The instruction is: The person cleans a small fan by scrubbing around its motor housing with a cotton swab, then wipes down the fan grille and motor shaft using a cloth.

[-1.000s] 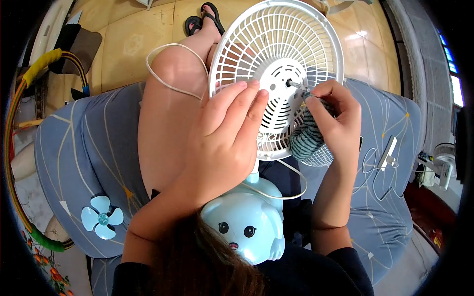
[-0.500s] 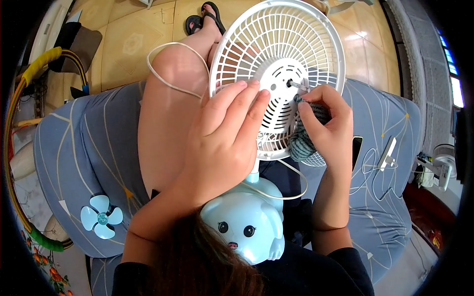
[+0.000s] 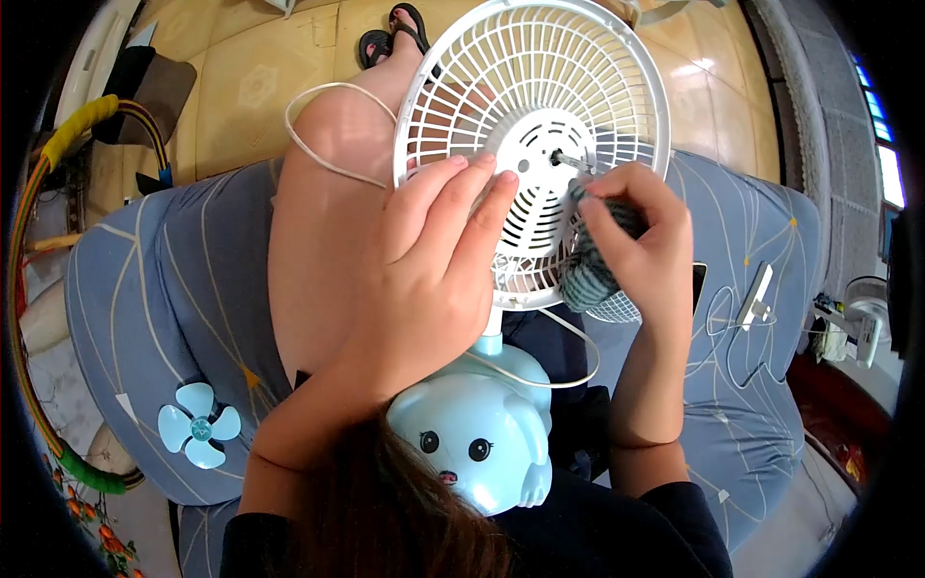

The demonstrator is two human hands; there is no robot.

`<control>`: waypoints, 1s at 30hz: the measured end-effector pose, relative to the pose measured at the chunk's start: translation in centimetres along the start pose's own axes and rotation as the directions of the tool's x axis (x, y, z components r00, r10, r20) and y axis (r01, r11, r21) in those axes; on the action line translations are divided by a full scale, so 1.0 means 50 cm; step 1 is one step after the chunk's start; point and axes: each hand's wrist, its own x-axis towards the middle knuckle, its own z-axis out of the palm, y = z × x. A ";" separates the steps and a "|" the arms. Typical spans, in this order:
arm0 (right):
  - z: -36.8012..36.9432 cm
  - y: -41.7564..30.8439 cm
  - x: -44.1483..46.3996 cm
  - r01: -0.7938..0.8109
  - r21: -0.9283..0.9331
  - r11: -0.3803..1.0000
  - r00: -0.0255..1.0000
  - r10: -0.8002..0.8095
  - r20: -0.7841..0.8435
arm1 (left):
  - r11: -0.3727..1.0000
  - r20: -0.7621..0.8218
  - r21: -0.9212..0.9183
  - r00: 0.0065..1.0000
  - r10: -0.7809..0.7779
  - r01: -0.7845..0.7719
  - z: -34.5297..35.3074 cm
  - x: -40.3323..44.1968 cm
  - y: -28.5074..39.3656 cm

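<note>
A white fan grille stands above a light-blue animal-shaped base. Across the left part of the grille lies my left hand, its fingers stretched out over the ribs and hub. My right hand pinches a dark striped cloth beside the hub, close to the thin metal shaft that sticks out of the centre. Part of the cloth hangs below my right fingers, in front of the grille's lower right.
Light-blue fan blades lie on the grey-blue couch cover at left. A white power strip with cables and a phone lie at right. A striped hoop stands at far left. A white cord loops over the leg.
My right hand has moved left and slightly down with the cloth. The grille and base have shifted a little left, and my left hand has moved with them.
</note>
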 end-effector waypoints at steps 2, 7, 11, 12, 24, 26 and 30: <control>0.003 -0.009 -0.008 0.117 -0.061 0.991 0.991 -0.113 0.075 | 0.999 -0.018 0.047 1.000 0.017 -0.017 -0.005 0.008 0.004; 0.008 -0.013 -0.011 0.138 -0.144 0.980 0.989 -0.144 -0.027 | 0.998 -0.029 0.056 0.999 0.031 -0.029 -0.003 0.006 0.002; 0.022 -0.014 -0.023 0.183 -0.147 0.972 0.982 -0.188 -0.017 | 1.000 -0.004 -0.020 1.000 -0.009 0.009 0.002 -0.003 0.000; 0.022 -0.022 -0.028 0.202 -0.146 0.968 0.979 -0.196 0.054 | 1.000 -0.003 -0.016 1.000 -0.011 0.011 0.002 -0.003 0.000; 0.025 -0.026 -0.036 0.201 -0.119 0.972 0.976 -0.188 0.110 | 1.000 0.019 -0.005 1.000 -0.010 0.010 -0.004 0.000 0.001; 0.017 -0.028 -0.036 0.198 -0.113 0.974 0.974 -0.182 0.135 | 1.000 0.009 -0.018 1.000 -0.011 0.011 0.002 -0.001 0.000; 0.010 -0.020 -0.023 0.163 -0.187 0.969 0.986 -0.153 0.066 | 1.000 0.023 0.013 1.000 0.010 -0.010 -0.007 0.005 0.002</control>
